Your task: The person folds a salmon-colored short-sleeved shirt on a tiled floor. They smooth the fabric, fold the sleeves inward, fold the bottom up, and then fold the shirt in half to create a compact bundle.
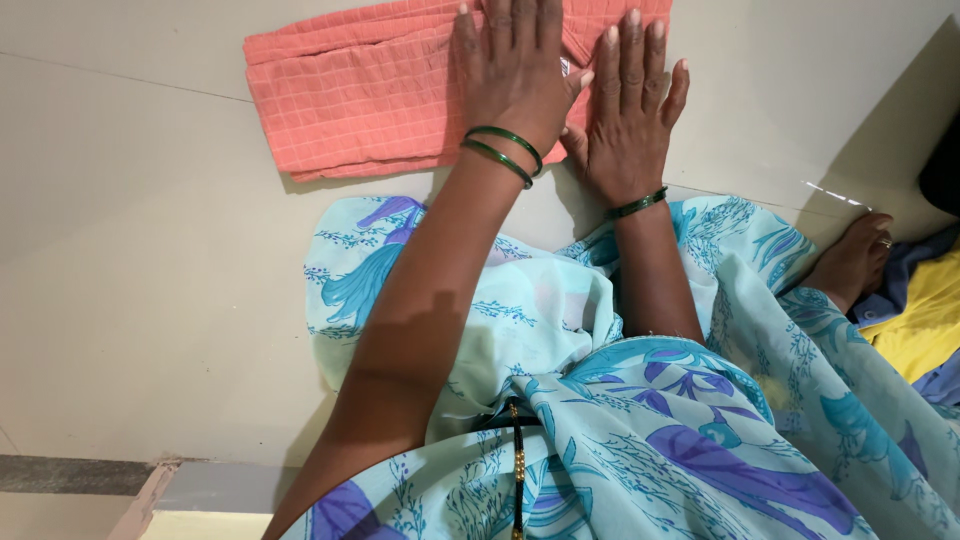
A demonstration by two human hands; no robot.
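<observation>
Two hands lie flat on one folded garment, seen from your own head camera. Reading from the left: pale floor tile (120,300), bare up to the folded coral cloth (360,95), a checked-weave piece lying flat on the floor with its left and lower edges squared. Your left hand (515,70), two green bangles (503,150) at the wrist, rests palm down on the cloth's right portion, fingers spread and extended, gripping nothing. Just beside it, thumbs nearly touching, your right hand (630,110) presses the cloth's right end in the same open, flat manner; a single green bangle (640,203) circles that wrist. Below both forearms spreads your light blue floral drape (640,420). Farther right, a bare foot (850,262) rests on the floor, and at the frame edge lie yellow and blue fabrics (925,320).

Risk, as a judgement: the pressure falls only on the right end, so the unweighted left end may creep or spring open should your palms slide. The drape's hem lies close to the cloth's lower edge and could catch under it, spoiling the fold.
</observation>
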